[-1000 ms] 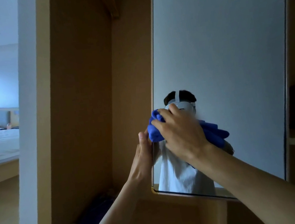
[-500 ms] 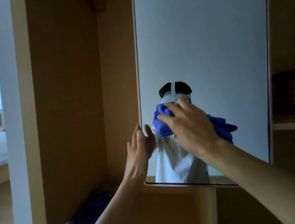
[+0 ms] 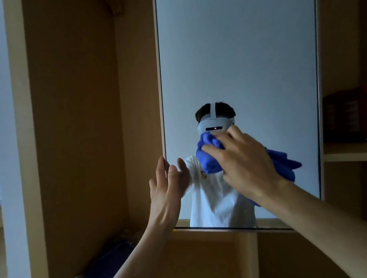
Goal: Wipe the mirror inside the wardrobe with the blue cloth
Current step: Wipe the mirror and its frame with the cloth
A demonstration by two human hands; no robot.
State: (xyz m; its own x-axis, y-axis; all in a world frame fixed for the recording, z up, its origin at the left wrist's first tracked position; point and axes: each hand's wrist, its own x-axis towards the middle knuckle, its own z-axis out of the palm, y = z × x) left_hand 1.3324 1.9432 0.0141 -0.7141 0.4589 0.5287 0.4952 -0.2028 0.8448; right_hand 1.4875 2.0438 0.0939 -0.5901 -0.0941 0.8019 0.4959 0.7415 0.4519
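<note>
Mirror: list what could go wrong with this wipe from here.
1. Bare fingers of the left hand sit at the left edge of the mirror and may smudge it.
2. The right hand holds the blue cloth bunched, with a tail hanging loose. Little cloth likely meets the mirror, so streaks or missed patches could follow.

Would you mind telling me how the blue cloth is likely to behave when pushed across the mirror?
Probably floppy: the blue cloth bunches into folds under the right hand, and a loose end trails out past the wrist. It likely weighs little, since fingers alone hold it against the mirror. It should slide easily on smooth glass.
</note>
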